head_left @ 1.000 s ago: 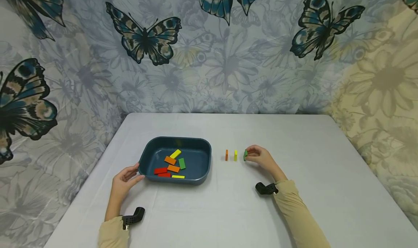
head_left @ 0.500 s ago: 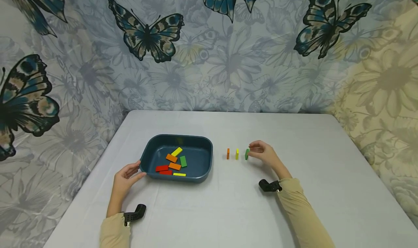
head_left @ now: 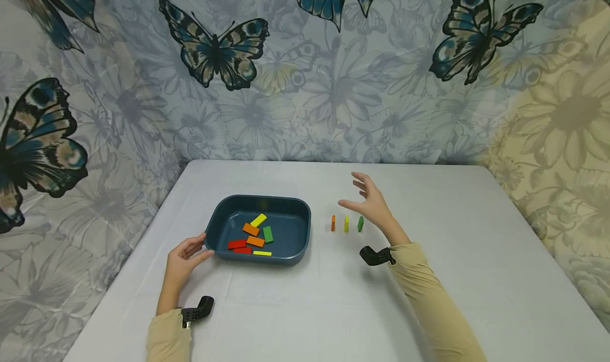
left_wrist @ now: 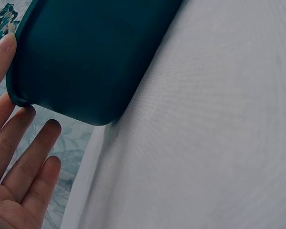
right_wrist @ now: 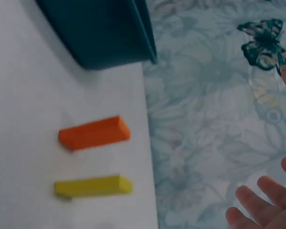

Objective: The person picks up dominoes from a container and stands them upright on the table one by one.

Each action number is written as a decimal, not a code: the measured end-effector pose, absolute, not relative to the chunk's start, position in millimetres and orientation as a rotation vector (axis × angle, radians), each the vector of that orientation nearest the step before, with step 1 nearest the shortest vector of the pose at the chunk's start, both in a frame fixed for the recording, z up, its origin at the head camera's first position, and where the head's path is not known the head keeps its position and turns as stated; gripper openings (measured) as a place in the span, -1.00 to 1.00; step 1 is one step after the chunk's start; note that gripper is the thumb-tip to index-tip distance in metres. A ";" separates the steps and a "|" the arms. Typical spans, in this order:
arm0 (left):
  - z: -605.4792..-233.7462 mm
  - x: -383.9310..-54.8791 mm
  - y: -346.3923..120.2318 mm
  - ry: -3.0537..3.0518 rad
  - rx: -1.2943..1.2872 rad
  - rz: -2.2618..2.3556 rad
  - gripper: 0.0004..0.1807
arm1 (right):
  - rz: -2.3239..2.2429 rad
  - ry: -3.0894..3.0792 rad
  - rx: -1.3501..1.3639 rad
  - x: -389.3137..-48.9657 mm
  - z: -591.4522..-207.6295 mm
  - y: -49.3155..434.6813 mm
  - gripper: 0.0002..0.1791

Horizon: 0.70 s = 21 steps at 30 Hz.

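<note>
My left hand (head_left: 183,259) touches the near left corner of a dark blue rectangular tray (head_left: 306,235), thumb and fingertips against its outside. In the left wrist view its fingers (left_wrist: 26,167) are nearly straight, some apart from the wall. Three small domino-like blocks stand on end in a row right of the tray: orange (head_left: 333,223), yellow (head_left: 346,224) and green (head_left: 360,224). My right hand (head_left: 375,206) hovers above and behind the row, thumb and fingers spread, holding nothing. The right wrist view shows the orange block (right_wrist: 94,133) and yellow block (right_wrist: 93,186); the green one is outside it.
Inside the tray lie several loose blocks, among them a green block (head_left: 268,234), a red block (head_left: 236,244) and an orange block (head_left: 256,241). The table (head_left: 295,314) has a white cover. A butterfly-patterned cloth (head_left: 305,113) hangs behind it.
My right hand has let go of the green block, which stands at the row's right end, and has moved up and left with its fingers spread. The left hand stays at the tray.
</note>
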<state>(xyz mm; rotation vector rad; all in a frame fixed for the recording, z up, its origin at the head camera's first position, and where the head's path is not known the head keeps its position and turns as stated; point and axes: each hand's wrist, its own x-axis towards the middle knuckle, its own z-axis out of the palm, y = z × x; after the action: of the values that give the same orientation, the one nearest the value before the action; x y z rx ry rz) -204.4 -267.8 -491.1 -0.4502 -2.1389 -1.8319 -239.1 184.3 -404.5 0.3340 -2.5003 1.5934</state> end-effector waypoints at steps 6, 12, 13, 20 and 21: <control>-488.9 -202.1 -268.2 -2.179 -0.443 -1.799 -0.61 | 1.535 -2.527 0.438 -246.6 -393.2 143.0 -0.10; -489.5 -198.5 -264.8 -2.238 -0.339 -1.773 -0.59 | 1.504 -2.568 0.528 -247.3 -394.0 104.1 -0.13; -489.8 -197.9 -264.8 -2.245 -0.327 -1.774 -0.59 | 1.502 -2.574 0.548 -246.5 -394.8 97.3 -0.14; -486.5 -197.7 -264.1 -2.285 -0.323 -1.729 -0.57 | 1.350 -2.684 0.770 -244.3 -391.4 46.5 -0.20; -486.0 -198.7 -263.6 -2.282 -0.326 -1.729 -0.57 | 1.324 -2.696 0.808 -245.2 -388.9 39.1 -0.22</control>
<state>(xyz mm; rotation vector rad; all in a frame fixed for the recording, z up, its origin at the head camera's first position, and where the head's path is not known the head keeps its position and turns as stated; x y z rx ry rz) -198.7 -263.6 -486.0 -0.3258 -2.2820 -1.7293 -245.2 39.1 -388.9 0.8076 -2.6958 1.3244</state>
